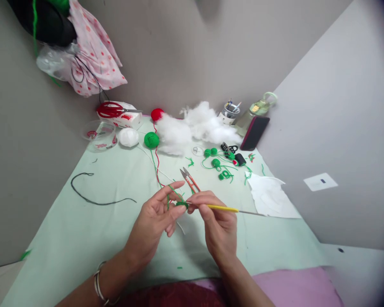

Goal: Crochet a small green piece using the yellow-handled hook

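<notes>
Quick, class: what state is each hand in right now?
Left hand: closed, pinching the green yarn piece.
Right hand: closed, holding the yellow-handled hook.

One left hand (pixel 152 221) and one right hand (pixel 222 226) make two, and there is one crochet hook (pixel 222 208). One red yarn ball (pixel 157 114), one green yarn ball (pixel 151 140) and one white yarn ball (pixel 128 137) make three. Besides these there are one pair of scissors (pixel 123 111), one pair of snips (pixel 193 182), one phone (pixel 255 133), one bottle (pixel 248 120), one pen cup (pixel 228 117) and one box (pixel 129 120)
</notes>
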